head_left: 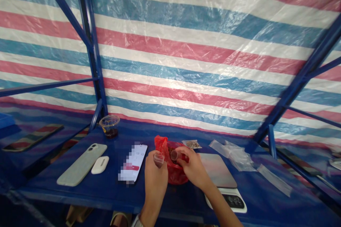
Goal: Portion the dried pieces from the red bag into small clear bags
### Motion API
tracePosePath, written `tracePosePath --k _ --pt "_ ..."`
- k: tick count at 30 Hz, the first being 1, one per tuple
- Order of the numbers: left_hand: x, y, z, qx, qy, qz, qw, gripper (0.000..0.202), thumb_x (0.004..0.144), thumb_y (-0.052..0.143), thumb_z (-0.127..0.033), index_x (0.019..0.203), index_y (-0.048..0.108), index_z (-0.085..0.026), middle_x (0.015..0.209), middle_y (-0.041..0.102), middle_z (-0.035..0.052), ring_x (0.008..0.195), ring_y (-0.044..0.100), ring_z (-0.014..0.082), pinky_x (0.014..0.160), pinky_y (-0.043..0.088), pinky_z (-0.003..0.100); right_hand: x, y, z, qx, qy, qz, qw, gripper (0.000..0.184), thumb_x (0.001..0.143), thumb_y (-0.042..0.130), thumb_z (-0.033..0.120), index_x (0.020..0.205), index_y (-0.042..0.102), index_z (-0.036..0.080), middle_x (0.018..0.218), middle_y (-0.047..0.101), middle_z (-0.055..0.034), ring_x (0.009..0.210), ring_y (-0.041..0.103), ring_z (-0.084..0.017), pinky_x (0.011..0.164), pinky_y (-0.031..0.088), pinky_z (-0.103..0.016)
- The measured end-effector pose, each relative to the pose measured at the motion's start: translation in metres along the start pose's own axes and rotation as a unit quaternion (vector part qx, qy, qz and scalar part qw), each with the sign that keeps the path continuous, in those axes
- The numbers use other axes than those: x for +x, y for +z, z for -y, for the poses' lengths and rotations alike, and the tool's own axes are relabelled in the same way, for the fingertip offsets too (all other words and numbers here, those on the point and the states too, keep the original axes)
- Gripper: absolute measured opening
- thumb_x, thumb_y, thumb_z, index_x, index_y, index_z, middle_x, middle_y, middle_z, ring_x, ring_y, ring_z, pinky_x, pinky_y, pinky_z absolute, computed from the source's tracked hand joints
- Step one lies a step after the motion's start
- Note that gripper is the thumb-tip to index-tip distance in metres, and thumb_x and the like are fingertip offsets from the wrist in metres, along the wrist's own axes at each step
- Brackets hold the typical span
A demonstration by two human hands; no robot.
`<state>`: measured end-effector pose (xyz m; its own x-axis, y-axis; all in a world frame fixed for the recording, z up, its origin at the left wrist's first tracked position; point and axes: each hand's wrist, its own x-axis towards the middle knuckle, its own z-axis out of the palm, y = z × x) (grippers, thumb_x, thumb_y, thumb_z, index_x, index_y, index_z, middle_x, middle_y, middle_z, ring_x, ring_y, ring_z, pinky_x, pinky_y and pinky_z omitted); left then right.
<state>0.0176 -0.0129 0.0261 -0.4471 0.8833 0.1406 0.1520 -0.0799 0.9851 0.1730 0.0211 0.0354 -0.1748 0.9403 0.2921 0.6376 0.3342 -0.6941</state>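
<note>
My left hand [156, 175] is closed around a small clear plastic bag [159, 159], its mouth upward; something darker shows inside, too unclear to name. To its right, my right hand [193, 166] pinches a small clear cup [174, 155] above the mouth of a red plastic bag [178, 178]. Brown bits are visible in the open red bag, which stands upright on the blue table. Just behind it lies a filled clear packet [192, 144] of brown bits. A kitchen scale [220, 172] sits beside my right forearm.
Several clear plastic bags [239, 156] lie right of the scale. On the left are a lit phone [133, 163], a white earbud case [100, 165], a pale green phone [82, 165] and a clear cup [109, 126] of dark liquid. Blue metal posts [90, 42] frame the striped sheet.
</note>
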Motion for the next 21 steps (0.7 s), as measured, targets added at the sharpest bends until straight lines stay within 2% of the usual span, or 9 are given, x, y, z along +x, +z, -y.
tracePosePath --k 4,8,13,18,21 --pt "-0.007 -0.001 -0.004 0.100 0.055 0.052 0.992 0.018 0.088 0.051 -0.020 0.101 0.064 -0.023 0.097 0.069 0.0061 0.090 0.067 0.0246 0.083 0.050 0.037 -0.007 -0.013 0.005 0.030 -0.037 -0.047 0.998 0.032 0.086 0.056 0.015 0.112 0.070 0.026 0.116 0.075 -0.0036 0.110 0.065 -0.025 0.102 0.043 -0.042" --pt "-0.012 0.003 -0.006 0.148 0.090 0.097 0.980 0.026 0.092 0.046 -0.016 0.106 0.066 -0.024 0.108 0.073 0.0078 0.104 0.069 0.0273 0.089 0.047 0.040 -0.013 -0.022 0.023 -0.023 -0.103 -0.050 0.993 0.031 0.094 0.054 0.015 0.118 0.069 0.029 0.123 0.073 -0.0039 0.115 0.061 -0.026 0.104 0.039 -0.044" --pt "-0.013 0.010 0.004 0.174 0.097 0.085 0.976 0.036 0.092 0.045 -0.012 0.122 0.061 -0.023 0.124 0.072 0.0089 0.120 0.065 0.0282 0.104 0.038 0.047 -0.016 -0.026 0.042 -0.092 -0.202 -0.001 0.975 0.038 0.098 0.047 0.009 0.121 0.068 0.029 0.133 0.069 -0.0050 0.121 0.059 -0.025 0.100 0.040 -0.041" --pt "-0.013 0.013 0.009 0.159 0.083 0.094 0.979 0.034 0.094 0.045 -0.015 0.123 0.060 -0.023 0.124 0.072 0.0086 0.119 0.065 0.0279 0.102 0.037 0.047 -0.017 -0.024 0.045 -0.118 -0.222 0.008 0.968 0.040 0.100 0.044 0.009 0.127 0.067 0.029 0.137 0.067 -0.0053 0.124 0.058 -0.025 0.100 0.042 -0.041" --pt "-0.013 0.011 0.006 0.157 0.080 0.091 0.980 0.032 0.094 0.046 -0.017 0.122 0.059 -0.023 0.124 0.072 0.0090 0.119 0.065 0.0282 0.103 0.037 0.047 -0.015 -0.024 0.041 -0.118 -0.223 -0.009 0.968 0.039 0.101 0.042 0.011 0.128 0.066 0.029 0.139 0.066 -0.0047 0.126 0.056 -0.024 0.105 0.040 -0.042"
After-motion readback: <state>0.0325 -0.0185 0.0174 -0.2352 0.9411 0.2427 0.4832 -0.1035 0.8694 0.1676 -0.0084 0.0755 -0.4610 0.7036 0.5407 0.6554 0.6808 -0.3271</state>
